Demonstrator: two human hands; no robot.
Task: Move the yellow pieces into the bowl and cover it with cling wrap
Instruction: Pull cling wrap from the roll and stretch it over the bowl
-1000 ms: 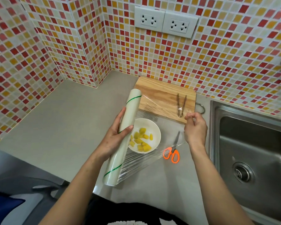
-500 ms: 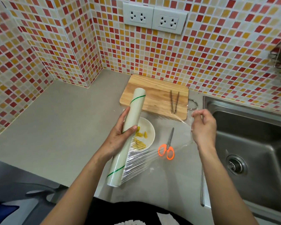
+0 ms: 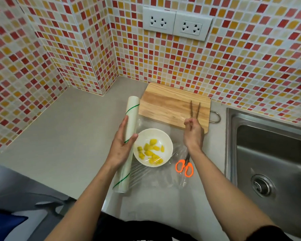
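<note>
The thin cling wrap (image 3: 165,136), stretched over the bowl (image 3: 153,147) of yellow pieces (image 3: 150,151), may fold and stick to itself if tension drops. The left hand (image 3: 121,146) grips the roll (image 3: 128,145) beside the bowl; the right hand (image 3: 193,132) fingers pinch the film's free edge near the cutting board (image 3: 170,105).

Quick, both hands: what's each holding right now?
Left hand: grips the cling wrap roll.
Right hand: pinches the film's free edge.

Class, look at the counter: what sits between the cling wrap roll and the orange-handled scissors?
In the head view, the white bowl of yellow pieces sits between the cling wrap roll and the scissors, under the clear film stretched from the roll.
</note>
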